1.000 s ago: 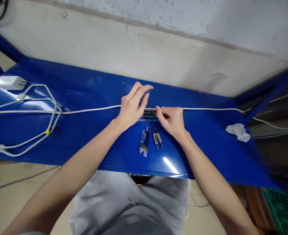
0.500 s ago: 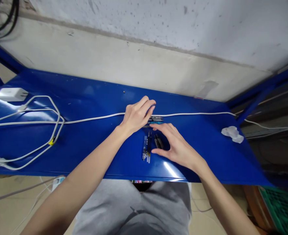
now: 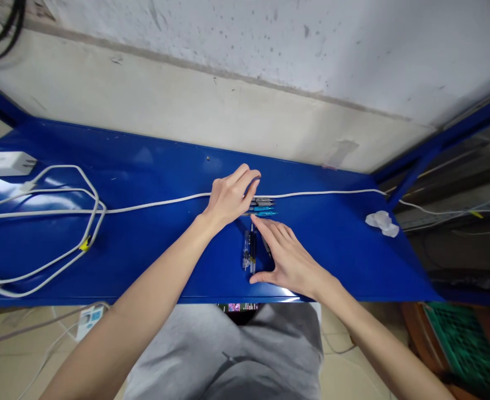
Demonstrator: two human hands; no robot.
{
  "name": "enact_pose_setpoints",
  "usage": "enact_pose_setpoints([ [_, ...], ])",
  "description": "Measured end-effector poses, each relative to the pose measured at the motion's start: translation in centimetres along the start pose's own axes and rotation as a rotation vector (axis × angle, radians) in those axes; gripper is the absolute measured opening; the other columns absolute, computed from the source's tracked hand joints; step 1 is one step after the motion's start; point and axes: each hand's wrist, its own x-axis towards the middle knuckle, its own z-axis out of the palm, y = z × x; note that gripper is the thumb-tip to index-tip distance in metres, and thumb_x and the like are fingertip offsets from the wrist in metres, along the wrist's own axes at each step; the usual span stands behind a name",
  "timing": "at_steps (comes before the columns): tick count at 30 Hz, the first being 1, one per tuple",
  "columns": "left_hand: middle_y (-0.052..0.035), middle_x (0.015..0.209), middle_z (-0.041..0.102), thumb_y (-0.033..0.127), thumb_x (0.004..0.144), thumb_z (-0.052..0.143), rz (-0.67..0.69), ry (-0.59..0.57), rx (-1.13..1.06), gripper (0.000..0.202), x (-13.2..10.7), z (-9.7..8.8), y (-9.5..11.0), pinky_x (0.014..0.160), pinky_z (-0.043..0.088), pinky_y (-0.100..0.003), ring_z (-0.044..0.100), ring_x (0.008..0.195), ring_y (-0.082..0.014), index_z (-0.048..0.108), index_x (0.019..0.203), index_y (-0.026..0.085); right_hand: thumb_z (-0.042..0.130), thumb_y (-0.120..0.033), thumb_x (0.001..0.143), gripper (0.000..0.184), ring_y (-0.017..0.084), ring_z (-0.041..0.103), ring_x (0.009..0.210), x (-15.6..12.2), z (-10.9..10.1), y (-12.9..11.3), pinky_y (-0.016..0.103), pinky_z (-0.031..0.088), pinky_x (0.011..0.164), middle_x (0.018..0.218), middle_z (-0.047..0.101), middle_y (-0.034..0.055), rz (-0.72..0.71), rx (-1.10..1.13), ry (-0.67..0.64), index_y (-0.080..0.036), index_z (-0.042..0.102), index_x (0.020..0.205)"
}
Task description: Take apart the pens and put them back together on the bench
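My left hand is curled, thumb and forefinger close together, over the left ends of several pens with grey and blue parts. Anything held in it is hidden from me. Those pens lie side by side, pointing right. Nearer to me, a clear pen barrel and slim pen refills lie roughly upright in the view. My right hand is open beside them, its forefinger near their far ends and its thumb near their close ends. Dark pen parts are mostly covered by the right hand.
The blue shelf meets a wall at the back. A white cable runs across it, looped at left near a white charger. Crumpled white tissue lies at right. A green crate stands below.
My right hand has moved left and slightly nearer to me, covering more of the dark pen parts beside the refills. My left hand has stayed curled in nearly the same place.
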Motion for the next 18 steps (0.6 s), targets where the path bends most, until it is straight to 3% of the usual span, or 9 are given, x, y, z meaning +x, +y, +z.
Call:
enact_pose_setpoints([
  [5,-0.0069,0.107,0.074,0.03,0.109,0.043,-0.018,-0.02,-0.006,0.031,0.1,0.0,0.1,0.061,0.044,-0.025,0.07,0.08,-0.0137,0.07,0.118,0.018,0.083,-0.055,0.082,0.123,0.04,0.043,0.149,0.2,0.0,-0.2,0.067,0.04,0.119,0.163,0.043,0.0162,0.005,-0.013,-0.002,-0.036,-0.003,0.169],
  [14,-0.0073,0.111,0.074,0.03,0.109,0.042,-0.014,-0.033,-0.027,0.03,0.1,-0.1,0.0,0.063,0.044,-0.025,0.071,0.083,-0.0144,0.068,0.117,0.018,0.081,-0.063,0.08,0.122,0.038,0.042,0.15,0.6,-0.6,0.6,0.061,0.043,0.117,0.165,0.041,0.0143,-0.041,-0.018,-0.036,-0.036,0.002,0.169],
  [18,-0.0081,0.112,0.074,0.029,0.109,0.042,-0.029,-0.054,-0.033,0.03,0.1,-0.1,0.1,0.065,0.045,-0.026,0.071,0.085,-0.0153,0.068,0.117,0.018,0.079,-0.061,0.083,0.113,0.038,0.044,0.147,0.9,-1.2,0.7,0.061,0.044,0.115,0.161,0.047,0.0118,-0.025,-0.014,-0.07,-0.038,0.008,0.169],
])
